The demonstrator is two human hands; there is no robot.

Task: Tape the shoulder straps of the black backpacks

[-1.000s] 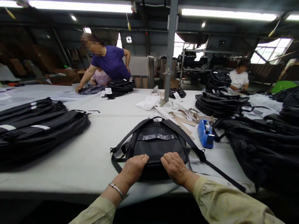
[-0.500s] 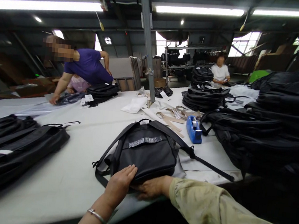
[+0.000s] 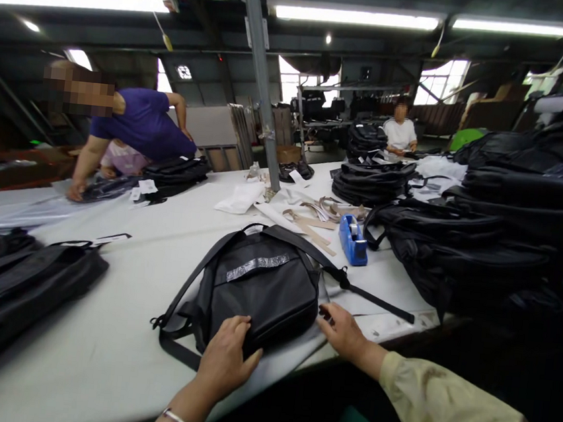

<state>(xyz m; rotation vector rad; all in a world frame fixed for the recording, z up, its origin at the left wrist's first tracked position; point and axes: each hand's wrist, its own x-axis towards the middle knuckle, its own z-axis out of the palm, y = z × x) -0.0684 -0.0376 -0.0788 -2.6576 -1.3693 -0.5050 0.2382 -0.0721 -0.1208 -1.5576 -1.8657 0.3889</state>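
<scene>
A black backpack (image 3: pixel 260 302) lies on the white table in front of me, its straps spread to both sides and a strip of shiny clear wrapping across its upper part. My left hand (image 3: pixel 227 358) rests on the near left part of the bag, fingers laid out and thumb apart, not gripping. Just off the bag's lower right corner is my right hand (image 3: pixel 344 333), its fingers loosely bent and apart with nothing visible in them. One loose strap (image 3: pixel 377 303) stretches out to the right beyond that hand.
A blue tape dispenser (image 3: pixel 353 241) stands behind the bag, beside tan strips (image 3: pixel 310 227). Black bags are piled at the right (image 3: pixel 466 255) and left (image 3: pixel 19 298). A metal post (image 3: pixel 264 83) rises at the table. A co-worker in purple (image 3: pixel 141 121) leans over the far left.
My right hand has come out from under the bag's near edge and moved right to its corner. My left hand stays on the bag. The whole view has shifted slightly.
</scene>
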